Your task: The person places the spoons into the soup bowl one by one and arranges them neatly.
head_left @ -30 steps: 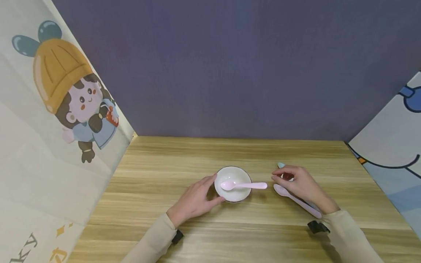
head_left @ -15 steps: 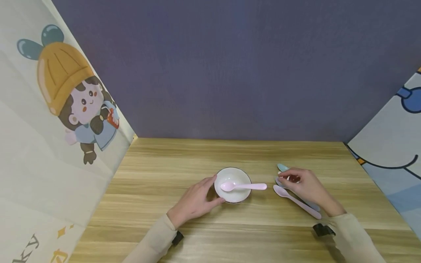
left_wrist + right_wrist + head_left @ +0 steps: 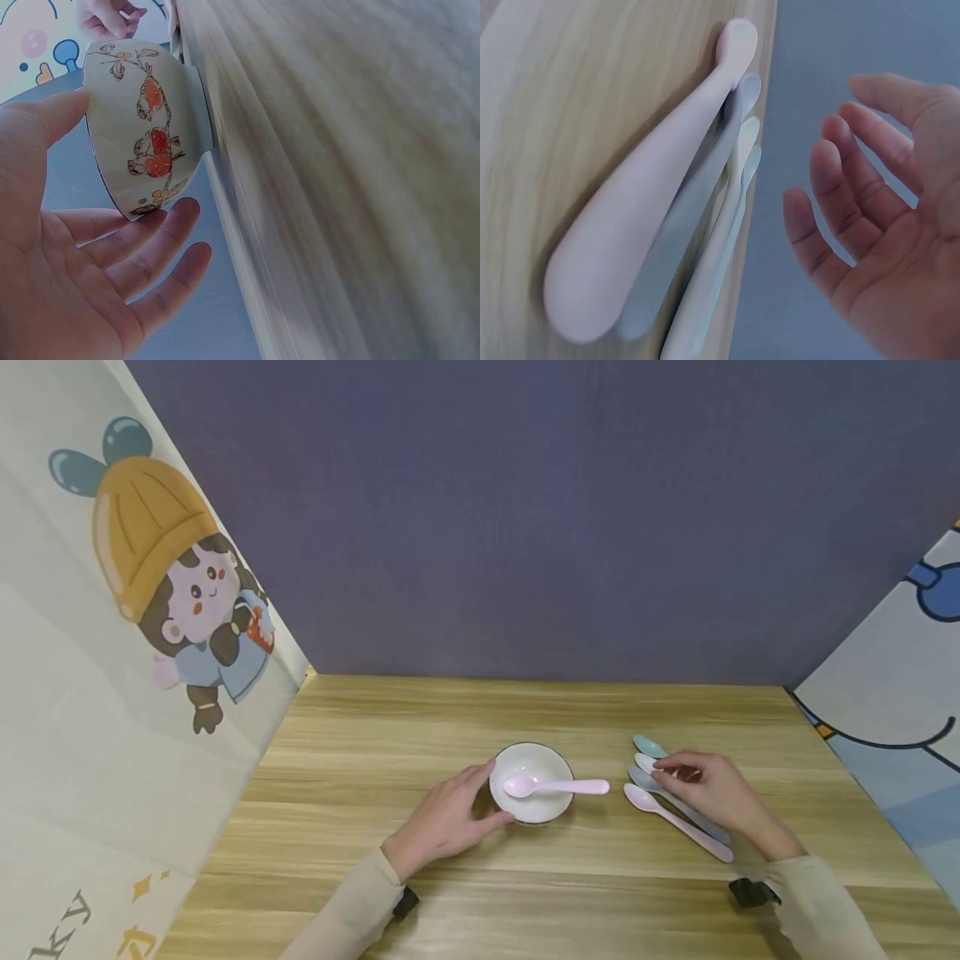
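Note:
A white bowl (image 3: 553, 808) with a dark rim sits on the table; the left wrist view shows red fruit-and-branch drawings on its outside. My left hand (image 3: 444, 822) holds its left side, thumb and fingers spread around the rim. Across the bowl lies a pink spoon (image 3: 577, 786), handle sticking out to the right. Over a row of spoons hovers my right hand (image 3: 708, 789), fingers loosely bent, holding nothing. The row has a pink spoon (image 3: 634, 210), a grey-blue spoon (image 3: 694, 199), a white spoon (image 3: 718, 236) and a mint spoon (image 3: 731, 255); the hand partly covers them in the head view.
The wood-grain table (image 3: 450, 718) ends at a dark blue-grey panel (image 3: 525, 527) at the back. A white wall with a cartoon child (image 3: 191, 602) stands on the left, and another cartoon-printed panel (image 3: 885, 685) on the right.
My right hand has drawn back to the right and slightly toward me, uncovering more of the grey-blue, white and mint spoons. My left hand and the bowl stay in place.

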A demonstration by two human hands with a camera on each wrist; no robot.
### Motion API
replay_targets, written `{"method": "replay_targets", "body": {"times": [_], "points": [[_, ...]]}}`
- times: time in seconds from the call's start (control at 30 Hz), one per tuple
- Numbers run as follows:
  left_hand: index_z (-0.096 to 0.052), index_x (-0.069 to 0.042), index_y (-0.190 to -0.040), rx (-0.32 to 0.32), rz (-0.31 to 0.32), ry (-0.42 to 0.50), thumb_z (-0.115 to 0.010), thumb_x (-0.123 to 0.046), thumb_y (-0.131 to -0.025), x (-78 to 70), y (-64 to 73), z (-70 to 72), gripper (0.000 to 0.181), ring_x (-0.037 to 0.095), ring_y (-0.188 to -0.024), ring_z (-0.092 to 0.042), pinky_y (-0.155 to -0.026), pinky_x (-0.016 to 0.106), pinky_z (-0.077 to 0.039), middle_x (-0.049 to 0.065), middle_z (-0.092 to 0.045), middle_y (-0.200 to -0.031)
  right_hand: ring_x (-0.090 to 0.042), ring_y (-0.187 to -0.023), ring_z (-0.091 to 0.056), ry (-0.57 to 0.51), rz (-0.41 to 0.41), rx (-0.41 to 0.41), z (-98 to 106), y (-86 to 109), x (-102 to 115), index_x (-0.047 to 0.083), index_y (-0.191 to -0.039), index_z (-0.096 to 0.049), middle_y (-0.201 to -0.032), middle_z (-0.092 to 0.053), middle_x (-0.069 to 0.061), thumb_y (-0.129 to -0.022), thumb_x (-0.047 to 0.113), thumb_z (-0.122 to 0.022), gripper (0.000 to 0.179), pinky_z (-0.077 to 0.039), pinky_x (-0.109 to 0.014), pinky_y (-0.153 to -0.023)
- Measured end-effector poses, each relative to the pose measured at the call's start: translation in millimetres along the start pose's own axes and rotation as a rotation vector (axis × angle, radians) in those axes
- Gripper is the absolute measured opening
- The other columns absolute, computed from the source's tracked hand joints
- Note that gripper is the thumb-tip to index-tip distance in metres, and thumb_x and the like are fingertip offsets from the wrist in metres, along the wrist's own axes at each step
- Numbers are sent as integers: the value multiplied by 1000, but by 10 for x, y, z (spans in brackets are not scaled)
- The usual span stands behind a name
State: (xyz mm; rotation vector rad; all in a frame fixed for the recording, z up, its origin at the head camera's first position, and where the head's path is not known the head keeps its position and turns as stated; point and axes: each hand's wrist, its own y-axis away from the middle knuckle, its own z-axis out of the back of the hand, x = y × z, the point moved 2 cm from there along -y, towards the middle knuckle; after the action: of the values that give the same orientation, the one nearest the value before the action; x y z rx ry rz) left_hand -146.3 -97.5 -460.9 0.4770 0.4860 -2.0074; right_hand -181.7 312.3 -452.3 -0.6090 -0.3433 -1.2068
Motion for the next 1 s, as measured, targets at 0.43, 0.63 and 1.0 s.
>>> {"method": "replay_targets", "body": {"times": [0.43,0.63,1.0], "points": [[-38,-8,-166,5,5,-2,-67,-63,-98,10,-16,-9,92,32,-137,-63,-112,51,-56,12,-61,-154,7,-78,-61,21,-49,6,113,65,-213,11,-107,-84,-101,-81,-6,-97,20,-81,14,-54,-20,-66],[-38,-8,-165,9,1,-3,-68,-62,-98,8,-16,4,91,32,-138,-63,-112,51,-55,12,-61,-154,8,-78,-60,43,-66,-8,128,67,-322,8,-106,-83,-96,-81,-6,-96,18,-81,14,-54,-20,-64],[-39,-6,-165,17,9,-1,-67,-63,-99,2,-13,2,91,33,-139,-61,-114,52,-54,13,-59,-155,10,-76,-60,64,-60,-56,119,98,-527,4,-103,-83,-91,-81,-9,-92,13,-84,15,-53,-17,-63]]}}
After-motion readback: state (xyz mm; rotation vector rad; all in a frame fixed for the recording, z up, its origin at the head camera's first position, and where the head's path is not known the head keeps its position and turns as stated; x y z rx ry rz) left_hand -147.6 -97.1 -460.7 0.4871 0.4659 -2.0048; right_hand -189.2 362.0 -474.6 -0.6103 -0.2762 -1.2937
